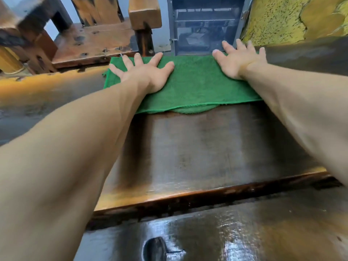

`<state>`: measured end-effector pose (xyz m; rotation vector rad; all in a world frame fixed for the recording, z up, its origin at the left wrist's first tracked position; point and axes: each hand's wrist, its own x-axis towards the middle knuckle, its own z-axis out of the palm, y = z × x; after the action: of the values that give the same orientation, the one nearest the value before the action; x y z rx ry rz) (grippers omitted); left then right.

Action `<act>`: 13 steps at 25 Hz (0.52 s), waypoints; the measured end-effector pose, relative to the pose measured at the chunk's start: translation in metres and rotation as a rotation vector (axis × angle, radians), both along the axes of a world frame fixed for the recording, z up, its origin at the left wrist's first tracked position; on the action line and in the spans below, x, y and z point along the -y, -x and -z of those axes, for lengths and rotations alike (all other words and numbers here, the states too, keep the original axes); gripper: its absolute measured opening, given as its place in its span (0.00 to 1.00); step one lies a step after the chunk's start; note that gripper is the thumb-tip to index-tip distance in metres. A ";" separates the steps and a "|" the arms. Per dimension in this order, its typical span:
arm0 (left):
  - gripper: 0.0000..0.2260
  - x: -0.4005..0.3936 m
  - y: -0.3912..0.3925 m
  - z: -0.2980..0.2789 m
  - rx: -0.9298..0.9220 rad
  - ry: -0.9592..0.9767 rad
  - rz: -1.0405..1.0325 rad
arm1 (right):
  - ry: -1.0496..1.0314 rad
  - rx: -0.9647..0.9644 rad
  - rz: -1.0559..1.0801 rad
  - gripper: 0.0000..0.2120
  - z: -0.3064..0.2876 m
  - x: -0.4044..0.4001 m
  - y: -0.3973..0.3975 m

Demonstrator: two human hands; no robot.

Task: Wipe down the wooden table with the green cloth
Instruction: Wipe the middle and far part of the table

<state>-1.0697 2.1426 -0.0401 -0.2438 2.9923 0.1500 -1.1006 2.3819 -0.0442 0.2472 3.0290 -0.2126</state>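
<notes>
A green cloth (195, 85) lies spread flat along the far edge of the dark wooden table (197, 147). My left hand (145, 72) presses palm-down on the cloth's left part, fingers spread. On the cloth's right end rests my right hand (239, 61), also flat, with its fingers splayed and its fingertips reaching past the far edge. Neither hand grips the fabric. A folded lower layer of the cloth peeks out under its near hem. The table surface in front of the cloth looks glossy with streaks.
Behind the table stand a worn wooden chair or bench (90, 40) at the back left and a grey metal-framed glass door (205, 25) at the back centre. A yellow speckled surface (282, 17) is at the back right. A shiny dark plank (226, 232) lies nearest me.
</notes>
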 end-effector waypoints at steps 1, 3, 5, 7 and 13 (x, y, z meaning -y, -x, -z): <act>0.31 -0.001 0.008 0.000 -0.004 0.007 0.003 | 0.000 -0.004 0.004 0.34 0.001 -0.001 0.009; 0.32 -0.002 0.018 -0.003 -0.004 0.018 0.010 | 0.006 -0.029 0.006 0.35 0.004 -0.003 0.022; 0.32 -0.005 0.023 -0.004 -0.014 0.019 0.017 | -0.001 -0.154 0.010 0.35 0.006 -0.006 0.024; 0.32 -0.004 0.022 -0.002 -0.028 0.036 0.019 | -0.055 -0.378 -0.015 0.34 0.005 -0.004 0.015; 0.30 -0.005 -0.009 0.000 -0.022 -0.026 0.050 | 0.041 -0.262 -0.074 0.33 0.002 -0.002 -0.019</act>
<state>-1.0612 2.1473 -0.0405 -0.1654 3.0133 0.1879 -1.0819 2.3836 -0.0459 0.1115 3.2803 -0.3241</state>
